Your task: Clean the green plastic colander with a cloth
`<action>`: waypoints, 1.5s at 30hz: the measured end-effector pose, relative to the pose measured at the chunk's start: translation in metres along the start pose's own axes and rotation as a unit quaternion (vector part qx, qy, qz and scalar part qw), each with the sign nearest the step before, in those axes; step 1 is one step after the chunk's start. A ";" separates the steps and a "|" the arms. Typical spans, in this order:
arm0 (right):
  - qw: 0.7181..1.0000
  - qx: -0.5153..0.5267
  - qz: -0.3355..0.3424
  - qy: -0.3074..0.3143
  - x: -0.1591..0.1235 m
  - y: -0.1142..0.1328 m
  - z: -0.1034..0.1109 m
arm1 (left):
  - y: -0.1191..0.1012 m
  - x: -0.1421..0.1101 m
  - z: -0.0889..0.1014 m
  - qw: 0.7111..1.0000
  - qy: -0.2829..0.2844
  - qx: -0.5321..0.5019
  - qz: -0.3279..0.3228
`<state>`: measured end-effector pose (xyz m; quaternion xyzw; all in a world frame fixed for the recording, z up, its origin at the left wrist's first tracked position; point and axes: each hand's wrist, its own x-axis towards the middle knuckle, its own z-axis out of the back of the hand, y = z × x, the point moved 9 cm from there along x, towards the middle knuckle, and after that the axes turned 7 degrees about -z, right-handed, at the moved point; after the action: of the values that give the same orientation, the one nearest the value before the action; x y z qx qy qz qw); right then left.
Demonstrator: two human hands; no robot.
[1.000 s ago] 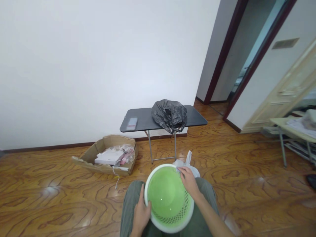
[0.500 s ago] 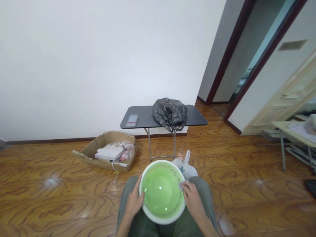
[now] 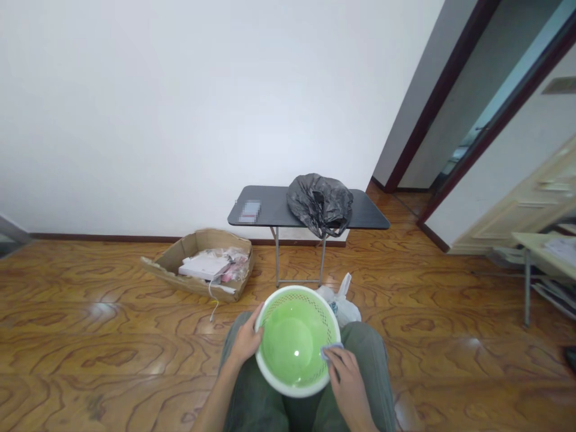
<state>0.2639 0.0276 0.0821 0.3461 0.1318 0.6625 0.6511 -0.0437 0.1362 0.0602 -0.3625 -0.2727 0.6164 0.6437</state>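
A round green basin with a white rim and a band of small holes, a basket-like colander (image 3: 292,342), rests on my lap between my knees. My left hand (image 3: 246,341) grips its rim on the left side, thumb over the edge. At the lower right of the rim, my right hand (image 3: 345,373) pinches a small pale bluish cloth (image 3: 332,350) and presses it against the rim and inner wall. The colander's inside shows only glossy green plastic with light reflections.
Ahead stands a black folding table (image 3: 270,207) with a crumpled black plastic bag (image 3: 320,204) on it. A cardboard box (image 3: 168,264) with packaging lies on the floor to the left. A white plastic bag (image 3: 346,309) sits just beyond my right knee. Far right is another table (image 3: 535,243).
My right hand with the cloth has moved down along the colander's right rim. The left hand keeps its hold on the left side. The view has turned slightly left.
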 end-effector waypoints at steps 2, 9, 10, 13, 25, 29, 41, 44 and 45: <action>1.000 0.009 0.006 0.004 0.003 0.005 0.002 | 0.002 0.003 0.004 1.000 -0.006 0.003 0.001; 0.999 0.035 0.016 0.035 0.006 0.024 -0.010 | 0.004 0.004 0.011 0.999 -0.008 0.034 -0.004; 0.998 0.040 0.018 0.048 0.003 0.027 -0.015 | 0.005 0.005 0.011 0.999 -0.009 0.037 -0.005; 0.995 0.052 0.031 0.083 -0.007 0.041 -0.026 | 0.007 0.010 0.014 0.998 -0.015 0.054 -0.026; 0.971 0.069 0.145 0.180 -0.028 0.107 -0.074 | 0.019 0.025 0.004 0.992 -0.036 0.118 -0.036; 0.966 0.062 0.172 0.181 -0.025 0.119 -0.089 | 0.022 0.022 0.005 0.989 -0.049 0.135 -0.021; 0.972 0.037 0.169 0.159 -0.010 0.125 -0.108 | 0.027 0.025 0.010 0.986 -0.048 0.156 -0.010; 0.975 0.024 0.169 0.145 -0.009 0.103 -0.088 | 0.031 0.026 0.011 0.987 -0.046 0.157 -0.004; 0.977 0.021 0.165 0.136 -0.008 0.093 -0.079 | 0.033 0.026 0.012 0.987 -0.045 0.157 -0.002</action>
<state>0.1418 0.0309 0.0807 0.2835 0.1743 0.7988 0.5011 -0.0702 0.1624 0.0384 -0.2285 -0.2018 0.6661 0.6807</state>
